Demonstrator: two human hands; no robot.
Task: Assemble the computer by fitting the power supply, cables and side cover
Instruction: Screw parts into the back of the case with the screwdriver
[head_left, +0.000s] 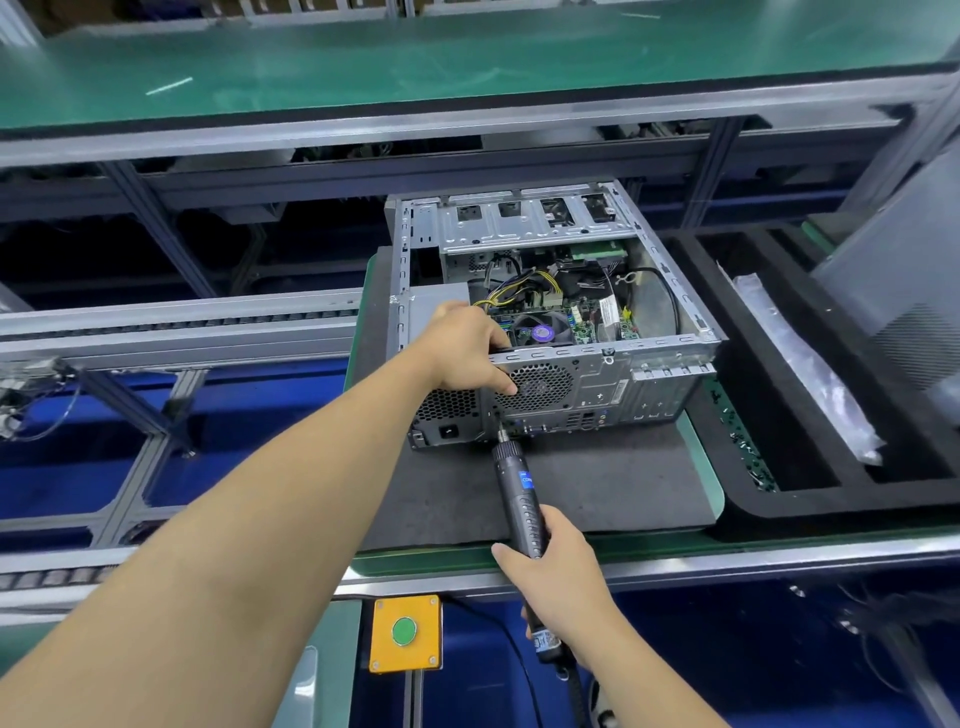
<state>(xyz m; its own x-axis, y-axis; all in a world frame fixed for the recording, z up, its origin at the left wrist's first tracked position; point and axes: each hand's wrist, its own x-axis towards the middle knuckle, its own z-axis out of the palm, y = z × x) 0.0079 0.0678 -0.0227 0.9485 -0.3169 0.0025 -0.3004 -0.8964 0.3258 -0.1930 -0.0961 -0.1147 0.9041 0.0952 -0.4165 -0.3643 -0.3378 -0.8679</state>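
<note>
The computer case (550, 322), a boxy shell of bare stamped steel, lies on its side on a dark grey foam mat (597, 483) that covers a green-edged surface (709, 483). Its open side faces up, showing a green motherboard (587, 317), a round black fan with a purple hub (540, 332), and a loose tangle of yellow and black cables (514, 291). The rear panel faces the person: a circular perforated fan grille (540, 387) sits in the middle of it, and at the panel's left end is the honeycomb-mesh back of the power supply (447, 410), with its black socket below the mesh.

The left hand (467, 353) grips the case's upper rear edge just left of the fan grille, fingers curled over the rim and thumb pressed against the panel. It hides the corner where the power supply meets the case interior. The right hand (556, 571) is wrapped round a slim black electric screwdriver (519, 499) with a ribbed grip and a blue label; its tip meets the rear panel low down, just right of the power supply. The screw itself is too small to make out.

Right of the case stands a black foam tray (810, 499) with long compartments, one holding a crinkled clear plastic bag (810, 364). Beyond that a grey panel (898, 291) leans, cut off by the frame. Below the case, a yellow box with a green button (405, 631) is fixed to the frame.
</note>
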